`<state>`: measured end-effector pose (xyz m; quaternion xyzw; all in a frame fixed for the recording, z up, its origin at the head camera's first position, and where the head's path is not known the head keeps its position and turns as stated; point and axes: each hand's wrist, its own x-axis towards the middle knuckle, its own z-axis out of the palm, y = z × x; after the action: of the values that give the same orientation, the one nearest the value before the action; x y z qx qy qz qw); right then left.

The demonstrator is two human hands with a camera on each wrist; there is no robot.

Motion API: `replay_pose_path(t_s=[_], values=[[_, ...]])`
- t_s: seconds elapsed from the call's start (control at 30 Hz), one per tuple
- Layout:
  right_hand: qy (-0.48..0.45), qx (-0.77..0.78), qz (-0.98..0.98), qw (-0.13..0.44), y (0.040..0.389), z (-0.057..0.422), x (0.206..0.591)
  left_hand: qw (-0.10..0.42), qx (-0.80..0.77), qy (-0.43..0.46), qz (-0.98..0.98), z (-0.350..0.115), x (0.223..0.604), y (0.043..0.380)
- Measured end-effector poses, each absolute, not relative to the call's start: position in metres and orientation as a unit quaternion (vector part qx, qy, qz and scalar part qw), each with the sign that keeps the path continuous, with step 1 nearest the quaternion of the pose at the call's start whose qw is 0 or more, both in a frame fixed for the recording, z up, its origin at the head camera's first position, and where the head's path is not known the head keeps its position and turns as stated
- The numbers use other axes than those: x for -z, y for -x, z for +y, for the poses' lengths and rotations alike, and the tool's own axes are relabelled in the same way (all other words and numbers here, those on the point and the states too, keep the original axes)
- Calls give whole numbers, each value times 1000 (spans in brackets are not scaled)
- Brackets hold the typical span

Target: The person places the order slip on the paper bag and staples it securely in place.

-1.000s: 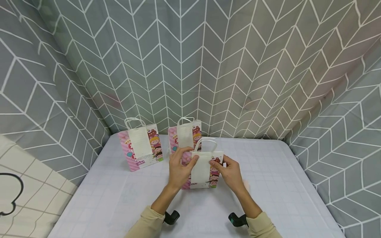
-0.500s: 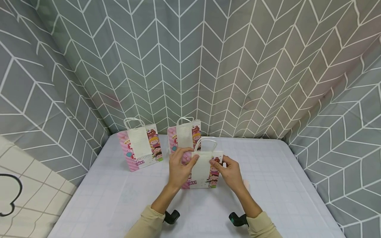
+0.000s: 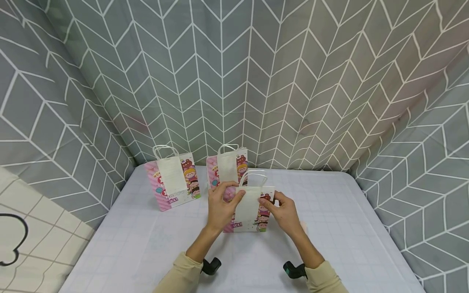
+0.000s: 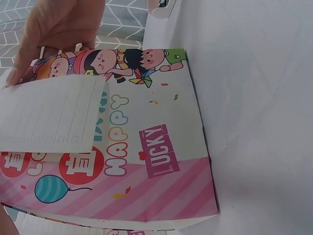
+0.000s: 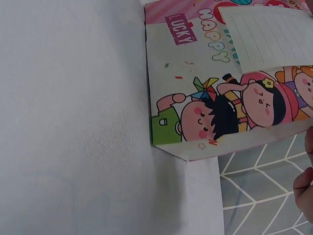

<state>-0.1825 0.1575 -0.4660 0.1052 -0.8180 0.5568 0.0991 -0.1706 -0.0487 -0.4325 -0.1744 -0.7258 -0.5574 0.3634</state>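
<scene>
A small paper gift bag, pink and white with cartoon children, stands upright on the table before me. A white lined paper slip hangs down its front, below a looped white handle. At the bag's upper left, my left hand pinches the top with the thumb in front and fingers behind. My right hand grips the upper right side, its thumb on the front near the slip's edge. The fingers behind the bag are largely hidden in the head view. "LUCKY" and "HAPPY" lettering shows in both wrist views.
Two matching gift bags stand behind: one bag at the left and one bag just beyond my left hand. A pale pink object lies partly hidden by my right forearm. Patterned curtains enclose the white-covered table.
</scene>
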Motion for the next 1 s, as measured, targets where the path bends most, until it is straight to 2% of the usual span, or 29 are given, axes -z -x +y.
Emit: replay_pose_path(t_s=[0.4, 0.57, 0.7, 0.9, 1.0], values=[[-128, -497, -854, 85, 186, 193, 469, 358, 563, 182, -722, -51, 430, 169], [-140, -483, -863, 58, 192, 213, 470, 354, 566, 180, -722, -50, 430, 170], [-142, -454, -879, 2, 196, 229, 470, 351, 568, 175, -724, -50, 430, 170], [-140, -411, -889, -142, 193, 257, 468, 350, 566, 178, -725, -50, 430, 170], [-144, -402, -884, -192, 189, 269, 467, 348, 565, 178, -726, -50, 430, 170]])
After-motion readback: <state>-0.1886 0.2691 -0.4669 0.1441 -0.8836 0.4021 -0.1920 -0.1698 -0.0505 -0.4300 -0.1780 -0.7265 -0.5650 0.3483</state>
